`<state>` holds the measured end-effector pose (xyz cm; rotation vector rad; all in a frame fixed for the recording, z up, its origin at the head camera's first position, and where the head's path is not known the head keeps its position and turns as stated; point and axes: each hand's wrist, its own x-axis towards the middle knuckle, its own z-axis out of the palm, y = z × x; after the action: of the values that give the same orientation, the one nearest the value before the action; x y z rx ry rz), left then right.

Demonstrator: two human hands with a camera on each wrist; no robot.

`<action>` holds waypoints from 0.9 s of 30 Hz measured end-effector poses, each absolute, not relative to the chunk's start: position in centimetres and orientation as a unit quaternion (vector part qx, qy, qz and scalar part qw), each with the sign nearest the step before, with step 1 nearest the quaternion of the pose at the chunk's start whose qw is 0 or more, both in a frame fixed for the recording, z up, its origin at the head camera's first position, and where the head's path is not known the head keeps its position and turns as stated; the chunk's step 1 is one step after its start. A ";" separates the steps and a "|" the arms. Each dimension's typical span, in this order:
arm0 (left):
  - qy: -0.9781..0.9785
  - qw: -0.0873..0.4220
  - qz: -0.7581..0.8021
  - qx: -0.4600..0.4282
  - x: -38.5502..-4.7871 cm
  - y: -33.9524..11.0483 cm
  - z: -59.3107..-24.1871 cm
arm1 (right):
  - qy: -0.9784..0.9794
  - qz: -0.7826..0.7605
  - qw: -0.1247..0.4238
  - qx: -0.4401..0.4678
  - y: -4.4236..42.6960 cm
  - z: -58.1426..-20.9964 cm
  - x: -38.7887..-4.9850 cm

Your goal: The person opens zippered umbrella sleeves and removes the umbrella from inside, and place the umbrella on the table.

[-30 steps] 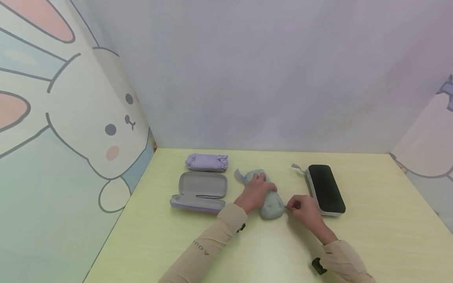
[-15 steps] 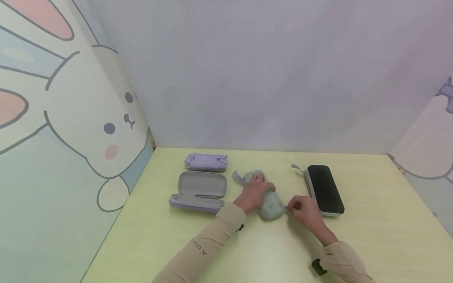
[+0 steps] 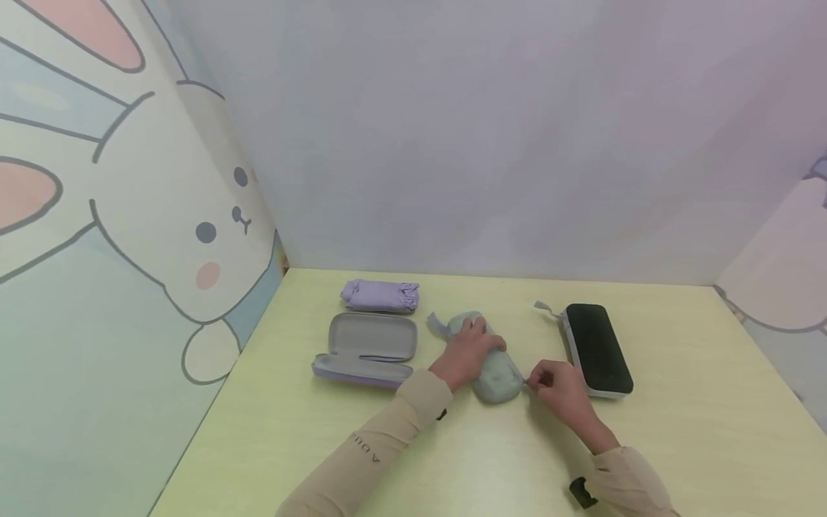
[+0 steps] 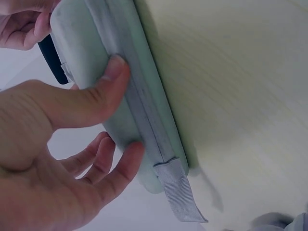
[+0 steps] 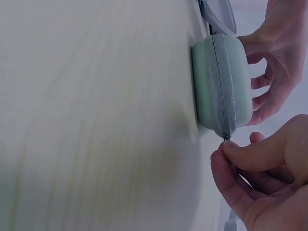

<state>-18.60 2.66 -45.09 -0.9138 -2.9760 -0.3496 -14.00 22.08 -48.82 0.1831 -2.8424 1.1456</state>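
Observation:
A pale green zip case (image 3: 497, 384) lies slantwise on the table between both hands. My left hand (image 3: 466, 355) grips it from above, its thumb against the side by the zip, as the left wrist view shows. A grey fabric loop (image 4: 179, 190) sticks out at the far end. At the near right corner, my right hand (image 3: 561, 391) pinches the small zipper pull (image 5: 226, 139) between thumb and forefinger. Along the side seen in the right wrist view, the zip (image 5: 222, 72) looks closed. Its far side is hidden.
Left of the green case lies an opened purple hard case (image 3: 371, 337) with grey lining. Behind that is a purple wrapped bundle (image 3: 380, 296). A black-topped case (image 3: 594, 348) with a strap stands close to my right hand. Walls edge the table (image 3: 711, 431) behind and at the left.
The view shifts very slightly. Both hands keep their hold on the green case and its zipper pull, with no clear movement.

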 end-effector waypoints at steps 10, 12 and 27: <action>-0.953 0.006 -0.102 -0.284 -18.5 2.7 -45.0 | -0.930 0.356 0.065 0.070 22.1 -49.1 -13.8; -0.955 0.007 -0.103 -0.280 -18.4 2.8 -45.0 | -0.929 0.356 0.070 0.074 22.1 -49.1 -13.7; -0.959 0.012 -0.090 -0.267 -18.6 3.1 -45.3 | -0.920 0.383 0.065 0.056 21.5 -49.1 -12.8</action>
<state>-18.57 3.13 -45.34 -0.8326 -2.9903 -0.2796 -12.78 21.53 -49.05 0.1685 -2.7765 1.1560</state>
